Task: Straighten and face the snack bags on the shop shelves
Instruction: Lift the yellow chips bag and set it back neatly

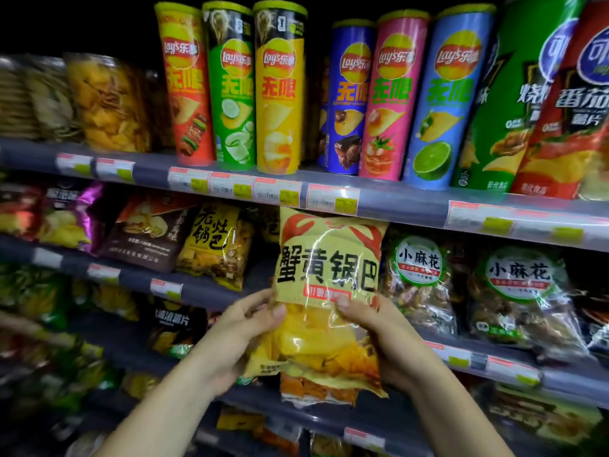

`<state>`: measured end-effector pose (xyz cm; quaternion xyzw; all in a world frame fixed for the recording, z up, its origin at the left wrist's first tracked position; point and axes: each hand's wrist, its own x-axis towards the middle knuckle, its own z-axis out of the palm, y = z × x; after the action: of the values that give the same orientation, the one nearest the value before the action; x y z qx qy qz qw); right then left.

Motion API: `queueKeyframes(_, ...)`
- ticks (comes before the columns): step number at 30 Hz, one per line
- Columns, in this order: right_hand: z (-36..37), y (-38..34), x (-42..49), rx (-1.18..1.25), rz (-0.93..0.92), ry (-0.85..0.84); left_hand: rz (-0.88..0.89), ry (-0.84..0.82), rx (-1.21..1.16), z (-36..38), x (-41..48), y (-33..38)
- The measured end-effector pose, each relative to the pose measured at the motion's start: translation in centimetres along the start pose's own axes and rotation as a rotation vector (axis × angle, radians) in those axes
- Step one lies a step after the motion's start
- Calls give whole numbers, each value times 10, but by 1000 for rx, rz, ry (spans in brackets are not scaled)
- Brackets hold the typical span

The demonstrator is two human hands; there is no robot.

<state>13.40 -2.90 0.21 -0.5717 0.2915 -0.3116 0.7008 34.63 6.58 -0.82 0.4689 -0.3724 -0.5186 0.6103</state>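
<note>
Grey shelves [402, 201] edged with price tags [333, 199] stand in dim light.

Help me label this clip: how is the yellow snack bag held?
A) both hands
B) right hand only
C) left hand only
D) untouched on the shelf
A: the left hand and right hand each grip a side of the yellow snack bag.

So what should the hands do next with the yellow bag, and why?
Probably set the yellow bag upright on the shelf, between the leaning bag and the green-label bag. The left hand and right hand hold it in front, label facing out.
</note>
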Motion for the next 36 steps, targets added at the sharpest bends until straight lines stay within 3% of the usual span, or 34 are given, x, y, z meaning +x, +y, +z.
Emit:
queueKeyframes(6,10,10,-14,-87,-53,-4,-81,-99,26,-18,-17,-6)
queueKeyframes(9,20,13,-13,-119,-58,9,16,-40,132,-28,-10,12)
queueKeyframes(14,51,17,-8,-279,-12,-30,155,103,29,-23,9,55)
queueKeyframes(21,96,2,18,-63,-234,329,209,62,110,-45,17,67)
queueKeyframes(31,121,2,25,-110,-225,363,33,31,-32,-85,42,77)
queueKeyframes(36,113,6,15,42,-183,431,14,-69,-29,-101,44,73)
